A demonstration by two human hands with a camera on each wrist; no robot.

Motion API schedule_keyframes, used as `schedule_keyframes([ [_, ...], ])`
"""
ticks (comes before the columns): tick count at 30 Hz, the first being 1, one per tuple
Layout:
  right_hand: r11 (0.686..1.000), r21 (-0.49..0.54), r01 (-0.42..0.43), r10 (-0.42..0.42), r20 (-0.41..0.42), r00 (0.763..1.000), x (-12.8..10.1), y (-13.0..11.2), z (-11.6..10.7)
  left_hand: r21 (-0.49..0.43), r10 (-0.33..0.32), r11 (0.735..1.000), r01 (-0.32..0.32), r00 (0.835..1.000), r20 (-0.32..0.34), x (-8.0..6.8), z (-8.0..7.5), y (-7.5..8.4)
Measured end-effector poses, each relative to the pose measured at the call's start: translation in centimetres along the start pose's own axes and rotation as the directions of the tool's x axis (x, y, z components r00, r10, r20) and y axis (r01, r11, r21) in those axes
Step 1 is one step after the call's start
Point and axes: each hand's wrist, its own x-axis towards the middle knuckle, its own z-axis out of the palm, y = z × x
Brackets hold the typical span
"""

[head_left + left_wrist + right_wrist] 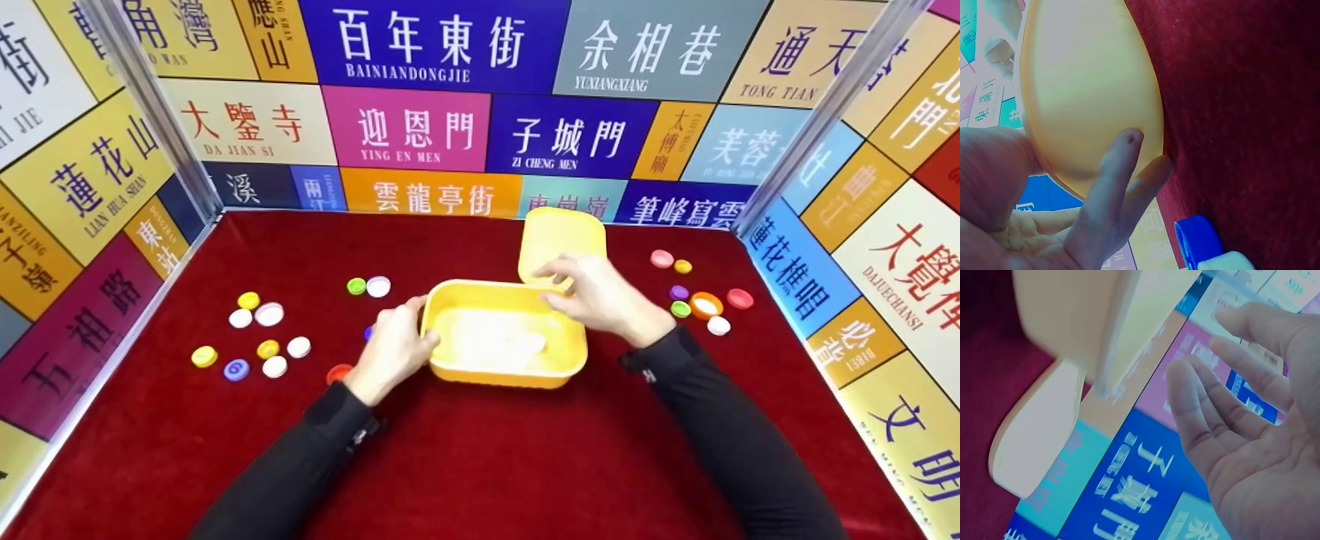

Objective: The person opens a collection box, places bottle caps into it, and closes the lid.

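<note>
A yellow rectangular plastic box [506, 375] sits at mid-table, with a small white cap [534, 343] faintly visible inside it. At its left end my left hand [394, 341] grips the wall, thumb by the rim and fingers against the outside; the left wrist view shows those fingers [1109, 191] on the box [1092, 84]. My right hand [592, 296] hovers over the right end of the box. Its fingers [1188, 402] are loosely bent and hold nothing. Behind the box lies a yellow lid [566, 232], partly covered by the right hand.
Several bottle caps [268, 313] in white, yellow and blue lie at left. More caps [706, 305] lie at right. A green cap [356, 286] and a white cap [379, 286] are behind the left hand, a red cap [340, 373] beside its wrist. Printed panels wall the red table.
</note>
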Motion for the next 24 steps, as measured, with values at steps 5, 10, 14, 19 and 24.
schedule_keyframes([
  [5,0.995,-0.013,-0.094,0.094,-0.061,0.994,0.1,3.2,-0.9,-0.008,-0.004,1.000,0.004,1.000,0.002,0.0,0.0,0.0],
  [10,0.979,-0.021,-0.202,0.199,-0.086,0.976,-0.1,6.7,-1.5,-0.007,0.004,1.000,-0.004,1.000,-0.005,0.0,0.0,-0.1],
  [14,0.956,-0.034,-0.290,0.286,-0.096,0.953,-0.4,9.6,-1.9,-0.003,-0.002,1.000,0.002,1.000,-0.003,0.0,0.0,-0.1],
  [19,0.929,-0.032,-0.369,0.364,-0.109,0.925,-1.2,13.0,-2.1,0.003,-0.004,1.000,0.004,1.000,-0.005,0.1,0.0,-0.2],
  [24,0.897,-0.059,-0.439,0.432,-0.100,0.896,-2.2,15.8,-2.2,-0.001,-0.007,1.000,0.007,1.000,-0.007,-0.1,0.1,-0.1],
])
